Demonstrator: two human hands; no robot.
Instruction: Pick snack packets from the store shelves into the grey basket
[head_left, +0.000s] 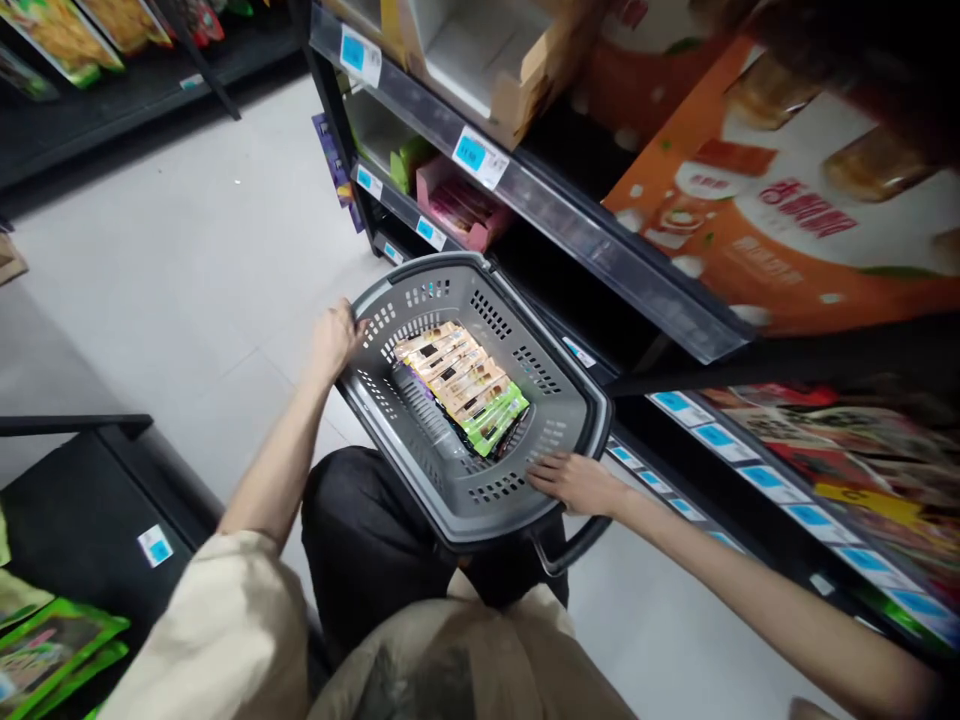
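Note:
A grey plastic shopping basket [382, 450] with slotted walls is held in front of my knees, tilted a little. My left hand [337, 342] is closed around its rim at the left end. At the opposite end, my right hand [576, 483] grips the rim, with fingers reaching over onto the inner wall. A row of overlapping beige snack packets [454, 370] lies inside on the basket's floor, with green packets [496, 420] at the near right end of the row. The basket's handle [577, 545] hangs down beside my right hand.
Black store shelves [585, 240] with blue-and-white price tags rise close on the right, holding cardboard boxes and an orange carton [810, 220]. Another shelf [75, 130] with bagged goods stands at the far left. A low black shelf [97, 500] with green packets is near left.

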